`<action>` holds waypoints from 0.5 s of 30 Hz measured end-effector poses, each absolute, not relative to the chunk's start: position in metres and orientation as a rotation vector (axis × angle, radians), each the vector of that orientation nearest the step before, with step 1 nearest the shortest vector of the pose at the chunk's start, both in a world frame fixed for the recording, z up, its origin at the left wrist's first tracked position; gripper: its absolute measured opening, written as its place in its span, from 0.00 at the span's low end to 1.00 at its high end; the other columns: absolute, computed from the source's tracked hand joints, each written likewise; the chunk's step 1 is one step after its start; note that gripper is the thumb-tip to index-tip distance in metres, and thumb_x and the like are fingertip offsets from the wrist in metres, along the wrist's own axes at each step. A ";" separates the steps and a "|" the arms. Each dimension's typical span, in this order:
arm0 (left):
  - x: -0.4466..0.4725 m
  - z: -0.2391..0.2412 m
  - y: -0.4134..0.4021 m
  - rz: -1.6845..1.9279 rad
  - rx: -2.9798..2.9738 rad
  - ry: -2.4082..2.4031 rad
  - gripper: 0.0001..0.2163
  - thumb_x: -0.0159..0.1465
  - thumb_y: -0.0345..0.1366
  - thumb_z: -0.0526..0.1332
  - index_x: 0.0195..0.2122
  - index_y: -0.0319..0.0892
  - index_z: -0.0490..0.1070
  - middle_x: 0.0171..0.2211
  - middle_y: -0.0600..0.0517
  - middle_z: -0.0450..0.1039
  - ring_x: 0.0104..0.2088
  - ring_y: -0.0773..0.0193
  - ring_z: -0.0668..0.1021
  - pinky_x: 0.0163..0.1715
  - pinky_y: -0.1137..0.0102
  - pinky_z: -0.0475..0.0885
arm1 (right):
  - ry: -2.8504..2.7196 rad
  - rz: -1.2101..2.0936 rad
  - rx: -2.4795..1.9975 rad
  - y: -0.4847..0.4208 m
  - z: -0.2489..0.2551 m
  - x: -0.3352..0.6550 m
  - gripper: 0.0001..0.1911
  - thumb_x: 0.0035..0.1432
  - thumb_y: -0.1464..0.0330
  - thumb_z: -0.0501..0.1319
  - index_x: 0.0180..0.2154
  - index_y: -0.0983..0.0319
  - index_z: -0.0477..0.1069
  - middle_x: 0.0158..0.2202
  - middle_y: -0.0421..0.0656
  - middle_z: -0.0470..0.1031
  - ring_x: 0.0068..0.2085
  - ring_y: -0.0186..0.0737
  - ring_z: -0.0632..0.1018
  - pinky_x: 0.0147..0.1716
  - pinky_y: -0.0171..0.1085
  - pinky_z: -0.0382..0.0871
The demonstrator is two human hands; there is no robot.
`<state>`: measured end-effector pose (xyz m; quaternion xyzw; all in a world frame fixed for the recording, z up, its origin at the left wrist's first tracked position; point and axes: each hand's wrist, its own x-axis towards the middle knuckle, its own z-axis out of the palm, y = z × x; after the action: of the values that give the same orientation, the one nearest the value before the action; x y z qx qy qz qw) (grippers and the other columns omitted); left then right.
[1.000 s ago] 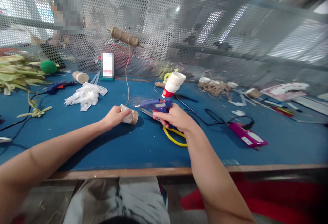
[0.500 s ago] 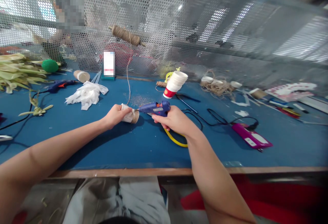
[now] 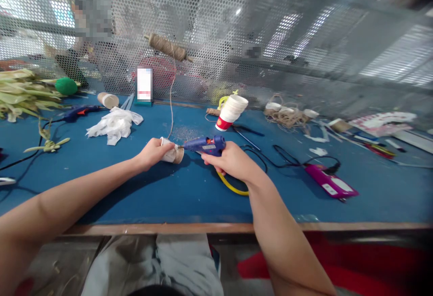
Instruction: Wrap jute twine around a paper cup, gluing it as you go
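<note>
My left hand (image 3: 151, 153) is closed round a small paper cup (image 3: 174, 154) lying on its side on the blue table (image 3: 189, 192). A thin twine strand (image 3: 171, 106) runs from the cup up to a twine spool (image 3: 166, 47) on the mesh wall. My right hand (image 3: 228, 160) grips a blue glue gun (image 3: 205, 144), and the nozzle touches the cup near its rim. Yellow-handled scissors (image 3: 232, 185) lie under my right wrist.
A stack of white cups (image 3: 230, 111), a second blue glue gun (image 3: 79, 112), a heap of white lace (image 3: 113, 124), green leaves (image 3: 23, 93), loose twine (image 3: 286, 114), a magenta box (image 3: 333, 184) with black cable and a perforated metal wall (image 3: 237, 39) surround the hands.
My right hand brought the glue gun left and down until its nozzle met the cup. My left hand kept the cup in place.
</note>
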<state>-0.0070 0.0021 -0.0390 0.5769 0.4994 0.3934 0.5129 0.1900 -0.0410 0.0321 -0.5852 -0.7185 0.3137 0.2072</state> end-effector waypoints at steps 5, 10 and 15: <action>-0.006 -0.037 0.001 0.947 1.388 1.217 0.13 0.50 0.42 0.56 0.23 0.35 0.70 0.19 0.54 0.67 0.21 0.69 0.68 0.24 0.74 0.60 | -2.008 0.869 -1.627 -0.041 0.032 0.190 0.11 0.48 0.66 0.57 0.19 0.66 0.66 0.09 0.37 0.62 0.14 0.28 0.64 0.16 0.28 0.60; -0.007 -0.037 0.001 0.946 1.377 1.207 0.13 0.50 0.41 0.56 0.24 0.35 0.70 0.19 0.53 0.68 0.21 0.69 0.68 0.24 0.73 0.60 | -2.014 0.864 -1.641 -0.042 0.033 0.190 0.11 0.48 0.67 0.57 0.19 0.66 0.67 0.09 0.37 0.62 0.14 0.28 0.64 0.17 0.28 0.60; -0.007 -0.038 0.001 0.953 1.364 1.201 0.13 0.50 0.41 0.57 0.23 0.34 0.70 0.20 0.52 0.68 0.21 0.69 0.68 0.24 0.73 0.60 | -2.023 0.863 -1.633 -0.043 0.033 0.190 0.11 0.48 0.67 0.57 0.19 0.66 0.66 0.09 0.37 0.61 0.13 0.28 0.64 0.16 0.28 0.60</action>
<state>-0.0066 0.0010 -0.0381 0.5683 0.5006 0.3973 0.5182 0.1901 -0.0430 0.0329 -0.5842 -0.7235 0.3088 0.1998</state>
